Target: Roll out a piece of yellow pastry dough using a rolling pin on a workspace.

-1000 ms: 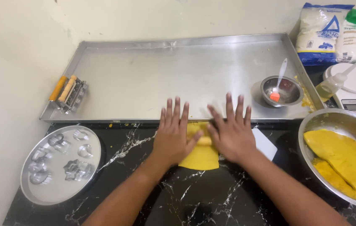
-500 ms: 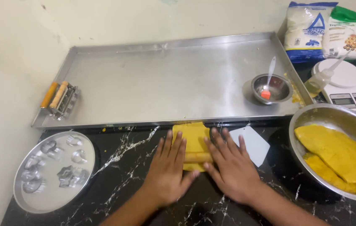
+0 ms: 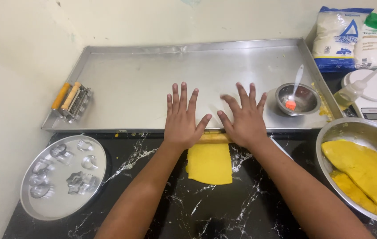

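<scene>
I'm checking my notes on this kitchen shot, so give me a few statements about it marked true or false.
1. Both hands, left hand and right hand, lie flat with fingers spread. True.
2. The yellow dough sheet lies on the steel tray. False: it lies on the black marble counter, just in front of the tray.
3. The small steel bowl holds a brush with a red tip. True.
4. The round plate of metal cutters is to the person's right. False: it is to the left.
5. The large bowl at right holds yellow dough. True.

Two bags (image 3: 342, 37), perhaps scale screen (image 3: 376, 115)
</scene>
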